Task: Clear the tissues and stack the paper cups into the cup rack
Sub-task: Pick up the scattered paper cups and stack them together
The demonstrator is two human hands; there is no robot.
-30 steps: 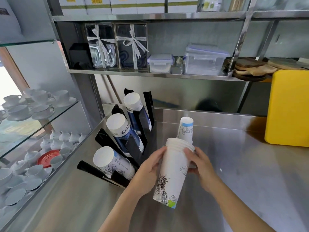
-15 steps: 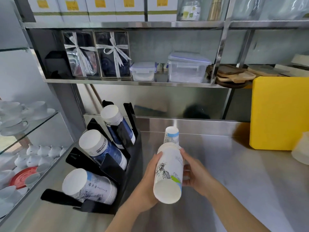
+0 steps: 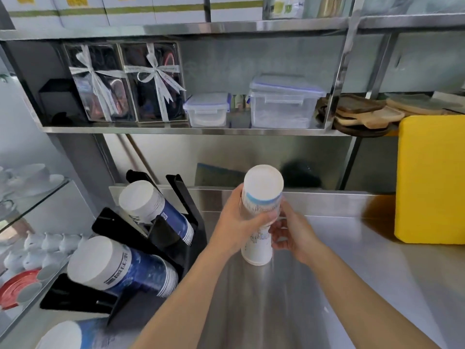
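My left hand grips an upside-down stack of white paper cups with a blue band, its flat base facing me. Just below it is a second white cup stack, base down, and my right hand is closed around that one from the right. Whether the two stacks are joined is hidden by my fingers. The black cup rack stands to the left on the steel counter. It holds slanted stacks of cups. No tissues are in view.
A yellow block stands at the right against the wall. The shelf above carries clear lidded boxes, ribboned gift boxes and wooden boards. White cups and saucers fill the glass shelves at the left.
I have set down or turned the tall printed stack and picked up the blue-banded stack that stood behind it. The view has moved closer and lower toward the rack.
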